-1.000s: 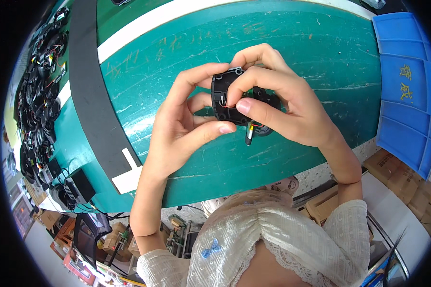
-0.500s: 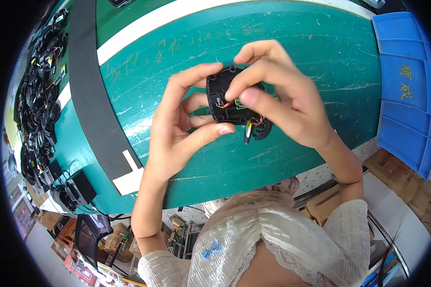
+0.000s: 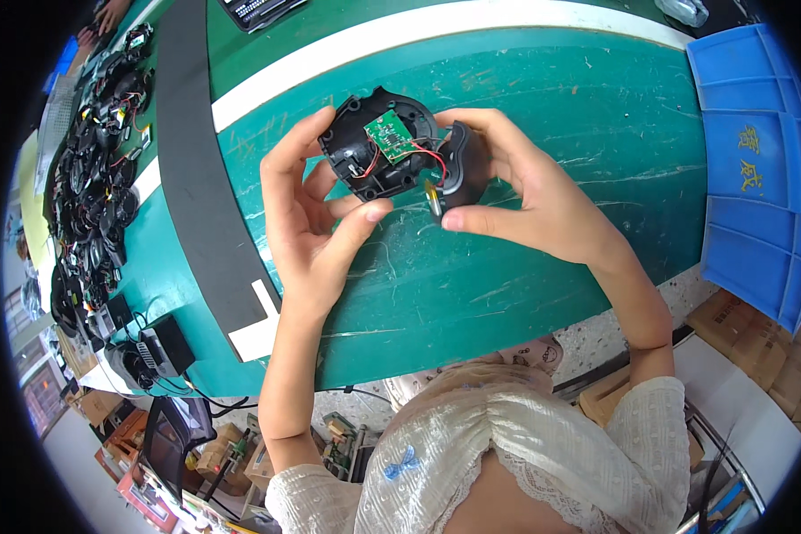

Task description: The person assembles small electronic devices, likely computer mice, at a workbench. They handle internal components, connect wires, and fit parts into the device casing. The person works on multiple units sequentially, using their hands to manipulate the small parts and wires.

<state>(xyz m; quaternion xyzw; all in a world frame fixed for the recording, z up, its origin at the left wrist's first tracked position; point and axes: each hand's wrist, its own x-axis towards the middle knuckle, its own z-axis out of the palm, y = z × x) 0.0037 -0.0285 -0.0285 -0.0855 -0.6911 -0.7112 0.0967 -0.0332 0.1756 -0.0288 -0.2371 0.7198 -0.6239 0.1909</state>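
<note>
My left hand point(image 3: 316, 214) grips a black plastic housing half point(image 3: 351, 133) by its left edge, the thumb at its lower rim. A green circuit board point(image 3: 390, 135) lies inside the open shell, with thin red and black wires point(image 3: 429, 151) running off it. In my right hand point(image 3: 529, 191) is a second, curved black housing part point(image 3: 468, 165), held between thumb and fingers, its inner side facing left. The wires link the two parts. A small silvery piece with yellow tape point(image 3: 432, 198) hangs between them, near my right thumb.
Many black housings with wires point(image 3: 98, 196) are heaped along the table's left side. A black strip point(image 3: 209, 196) runs down the green table point(image 3: 472, 294). Black boxes with cables point(image 3: 165, 343) sit at the near left corner; a blue bin point(image 3: 748, 178) stands right.
My right hand has drawn away from the circuit board and now holds the second housing part. The housing half has moved left and up and turned, and the board shows fully.
</note>
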